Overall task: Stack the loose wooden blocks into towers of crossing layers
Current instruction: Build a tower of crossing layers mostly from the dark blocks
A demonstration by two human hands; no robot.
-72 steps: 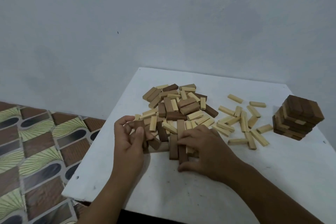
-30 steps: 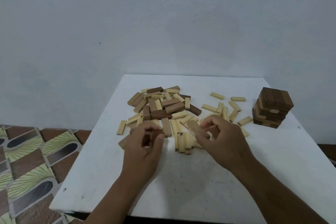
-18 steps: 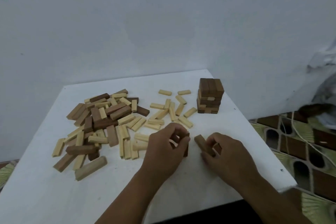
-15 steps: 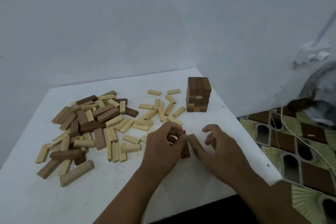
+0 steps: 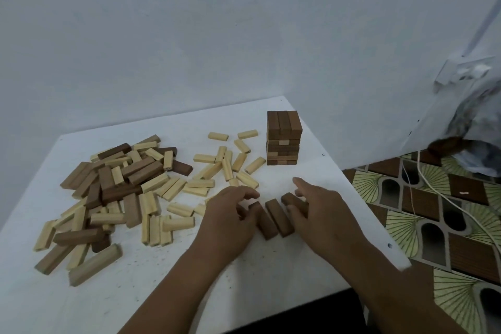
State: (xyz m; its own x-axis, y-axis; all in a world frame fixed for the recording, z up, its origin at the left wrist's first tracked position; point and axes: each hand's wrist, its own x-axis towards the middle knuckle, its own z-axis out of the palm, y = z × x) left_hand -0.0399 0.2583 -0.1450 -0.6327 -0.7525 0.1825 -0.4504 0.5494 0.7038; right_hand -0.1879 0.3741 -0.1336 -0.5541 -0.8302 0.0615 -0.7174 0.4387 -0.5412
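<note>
Head view: both hands work at the first layer of a new tower, I think. Three dark blocks (image 5: 279, 217) lie side by side on the white worktop (image 5: 168, 287), their long axes pointing away and slightly left. The left hand (image 5: 230, 214) touches the leftmost block with curled fingers; the right hand (image 5: 317, 211) holds the rightmost one. Next they should be squared together, then crossed by another layer. A finished tower (image 5: 283, 141) stands behind, the loose pile (image 5: 122, 184) at left.
</note>
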